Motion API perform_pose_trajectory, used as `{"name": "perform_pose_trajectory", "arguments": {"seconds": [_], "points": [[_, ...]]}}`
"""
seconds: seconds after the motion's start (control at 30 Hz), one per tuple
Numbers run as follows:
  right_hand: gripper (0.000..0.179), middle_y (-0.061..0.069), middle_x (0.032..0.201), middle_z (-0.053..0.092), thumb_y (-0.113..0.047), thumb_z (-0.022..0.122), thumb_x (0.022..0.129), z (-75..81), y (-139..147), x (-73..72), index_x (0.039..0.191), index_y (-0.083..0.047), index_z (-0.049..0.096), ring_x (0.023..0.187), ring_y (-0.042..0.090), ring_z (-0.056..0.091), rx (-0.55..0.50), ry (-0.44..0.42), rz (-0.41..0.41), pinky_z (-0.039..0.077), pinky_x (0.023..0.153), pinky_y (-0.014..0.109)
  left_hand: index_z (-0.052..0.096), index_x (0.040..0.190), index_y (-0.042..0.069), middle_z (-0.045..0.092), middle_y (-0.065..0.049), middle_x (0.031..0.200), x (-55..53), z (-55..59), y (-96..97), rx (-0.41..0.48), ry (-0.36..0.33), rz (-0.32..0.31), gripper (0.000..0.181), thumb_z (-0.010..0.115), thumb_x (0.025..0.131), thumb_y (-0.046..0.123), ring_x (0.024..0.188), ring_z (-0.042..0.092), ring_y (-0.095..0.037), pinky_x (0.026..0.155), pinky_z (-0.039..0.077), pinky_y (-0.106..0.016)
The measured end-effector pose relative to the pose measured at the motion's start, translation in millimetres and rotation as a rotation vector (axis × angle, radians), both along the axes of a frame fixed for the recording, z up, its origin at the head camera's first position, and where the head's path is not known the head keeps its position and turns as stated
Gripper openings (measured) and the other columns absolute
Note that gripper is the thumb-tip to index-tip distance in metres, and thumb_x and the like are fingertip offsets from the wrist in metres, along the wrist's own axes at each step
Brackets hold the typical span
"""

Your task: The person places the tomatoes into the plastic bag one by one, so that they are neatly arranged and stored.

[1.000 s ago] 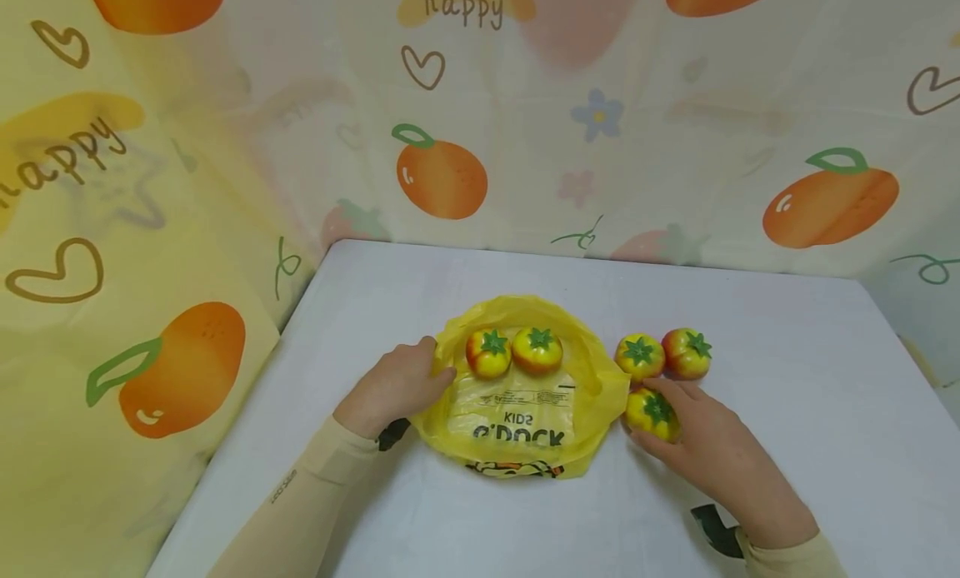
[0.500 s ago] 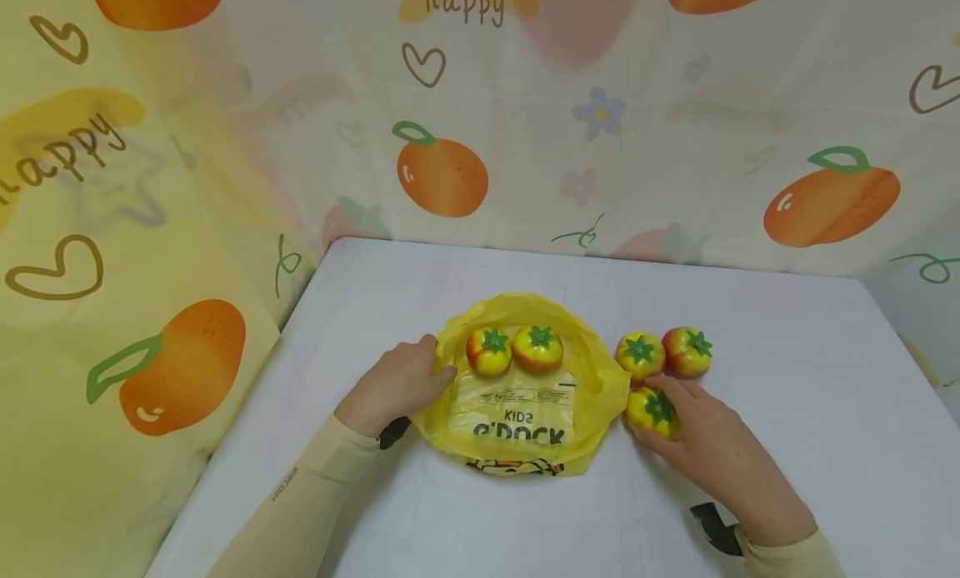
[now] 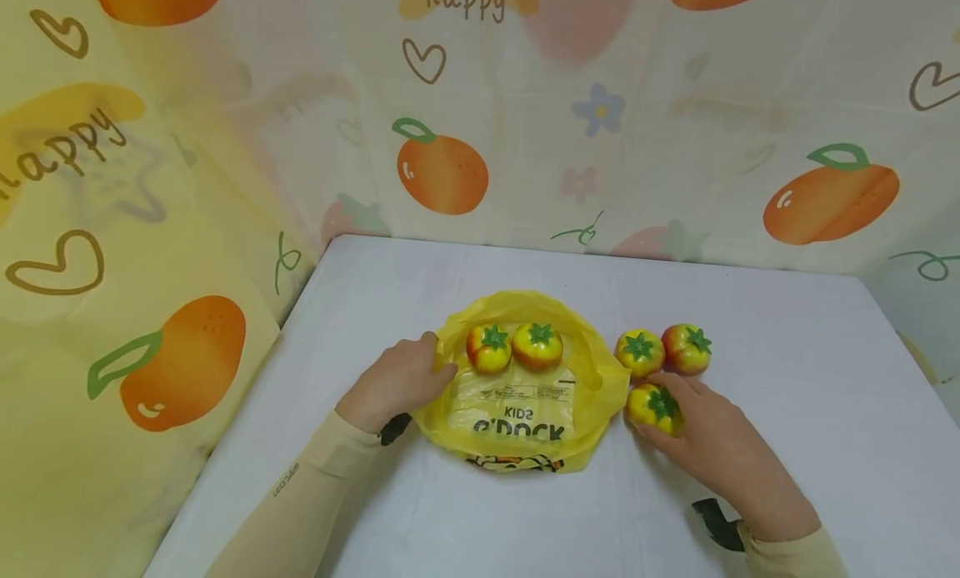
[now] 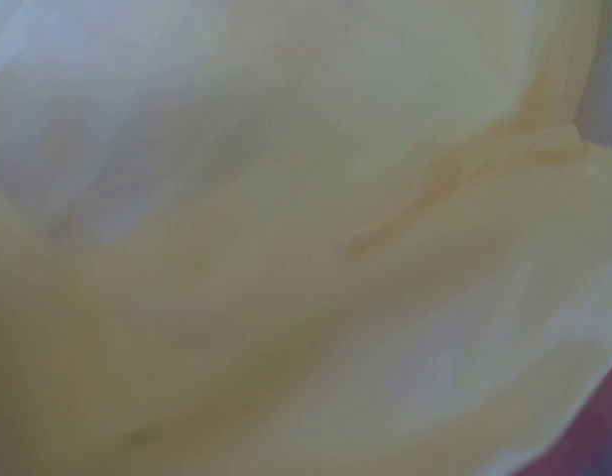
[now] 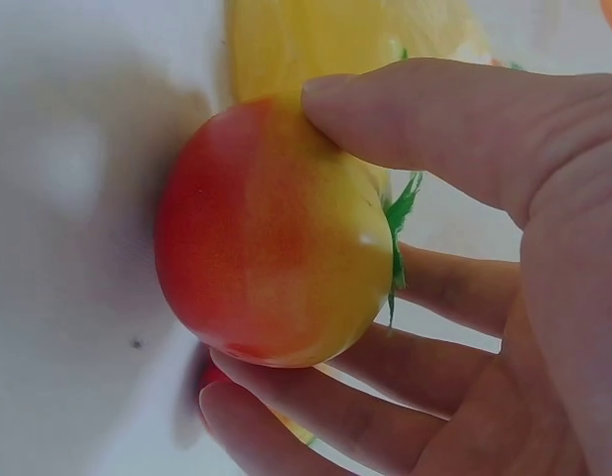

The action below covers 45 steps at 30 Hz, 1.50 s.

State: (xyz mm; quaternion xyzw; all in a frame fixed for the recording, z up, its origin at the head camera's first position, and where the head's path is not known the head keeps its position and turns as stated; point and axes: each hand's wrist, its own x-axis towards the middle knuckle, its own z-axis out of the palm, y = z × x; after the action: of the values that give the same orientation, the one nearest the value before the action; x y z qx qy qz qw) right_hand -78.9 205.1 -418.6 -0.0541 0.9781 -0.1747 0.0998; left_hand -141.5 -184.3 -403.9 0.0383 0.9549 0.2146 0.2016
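beside the yellow bag (image 3: 602, 401) gripped by the left hand (image 3: 393, 382), a round tomato (image 3: 651, 411) is held between the thumb (image 5: 415, 109) and fingers (image 5: 340, 409) of the right hand (image 3: 723, 445), its leafy crown (image 3: 662, 403) turned up.

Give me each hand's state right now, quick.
Left hand: closed, holding the yellow bag by its left edge.
Right hand: closed, holding the nearest fruit, just outside the bag.
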Motion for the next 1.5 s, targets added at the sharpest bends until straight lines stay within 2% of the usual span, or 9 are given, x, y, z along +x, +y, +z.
{"name": "perform_pose_trajectory", "arguments": {"seconds": [0.3, 0.53, 0.7, 0.93, 1.1, 1.23, 1.5], "points": [[0.078, 0.032, 0.146, 0.06, -0.044, 0.083, 0.093, 22.3, 13, -3.7, 0.153, -0.005, 0.052, 0.126, 0.053, 0.061, 0.023, 0.043, 0.011, 0.051, 0.101, 0.073, 0.05, 0.143, -0.008, 0.063, -0.012, 0.087, -1.8, 1.1, -1.0, -0.002, 0.0, -0.005, 0.056, 0.061, 0.108, 0.035, 0.065, 0.058, -0.022, 0.057, 0.045, -0.029], [0.079, 0.032, 0.145, 0.062, -0.044, 0.083, 0.093, 38.6, 12, -10.4, 0.154, -0.004, 0.052, 0.125, 0.052, 0.062, 0.014, 0.097, 0.058, 0.053, 0.1, 0.071, 0.051, 0.141, -0.007, 0.063, -0.012, 0.087, -2.2, 0.6, -2.9, -0.006, -0.001, -0.002, 0.055, 0.061, 0.108, 0.035, 0.065, 0.058, -0.022, 0.058, 0.045, -0.029], [0.076, 0.027, 0.145, 0.063, -0.044, 0.083, 0.093, 48.1, 3, -14.6, 0.152, -0.007, 0.054, 0.124, 0.047, 0.064, -0.003, 0.104, 0.087, 0.054, 0.1, 0.068, 0.051, 0.143, -0.007, 0.063, -0.012, 0.087, -1.9, 1.0, -3.7, 0.001, -0.005, 0.001, 0.056, 0.06, 0.108, 0.035, 0.065, 0.057, -0.022, 0.057, 0.045, -0.029], [0.066, 0.018, 0.143, 0.067, -0.037, 0.084, 0.094, 65.4, -16, -22.8, 0.148, -0.009, 0.057, 0.121, 0.037, 0.065, -0.06, 0.173, 0.165, 0.056, 0.101, 0.062, 0.053, 0.138, -0.007, 0.061, -0.011, 0.084, -2.4, 0.2, -5.6, 0.012, 0.001, 0.002, 0.052, 0.061, 0.107, 0.034, 0.063, 0.056, -0.022, 0.056, 0.044, -0.029], [0.065, 0.016, 0.147, 0.065, -0.039, 0.081, 0.096, 76.2, -40, -27.6, 0.15, -0.011, 0.057, 0.126, 0.037, 0.063, -0.079, 0.136, 0.188, 0.054, 0.107, 0.063, 0.053, 0.138, -0.006, 0.061, -0.011, 0.085, -2.2, -0.5, -6.9, 0.013, -0.004, 0.004, 0.051, 0.061, 0.107, 0.034, 0.064, 0.057, -0.022, 0.057, 0.045, -0.029], [0.065, 0.013, 0.15, 0.063, -0.043, 0.08, 0.096, 75.9, -62, -29.9, 0.15, -0.015, 0.057, 0.129, 0.036, 0.063, -0.097, 0.094, 0.195, 0.054, 0.108, 0.062, 0.053, 0.138, -0.005, 0.061, -0.011, 0.086, -2.1, -0.4, -7.1, 0.018, -0.006, 0.001, 0.05, 0.061, 0.107, 0.034, 0.065, 0.057, -0.022, 0.058, 0.045, -0.03], [0.064, 0.008, 0.149, 0.065, -0.041, 0.082, 0.095, 56.2, -99, -31.7, 0.15, -0.018, 0.059, 0.131, 0.031, 0.065, -0.14, 0.09, 0.28, 0.053, 0.112, 0.058, 0.054, 0.135, -0.005, 0.063, -0.012, 0.09, -2.1, 1.3, -6.7, 0.023, 0.006, -0.019, 0.048, 0.06, 0.108, 0.034, 0.068, 0.058, -0.023, 0.061, 0.047, -0.031]]}}
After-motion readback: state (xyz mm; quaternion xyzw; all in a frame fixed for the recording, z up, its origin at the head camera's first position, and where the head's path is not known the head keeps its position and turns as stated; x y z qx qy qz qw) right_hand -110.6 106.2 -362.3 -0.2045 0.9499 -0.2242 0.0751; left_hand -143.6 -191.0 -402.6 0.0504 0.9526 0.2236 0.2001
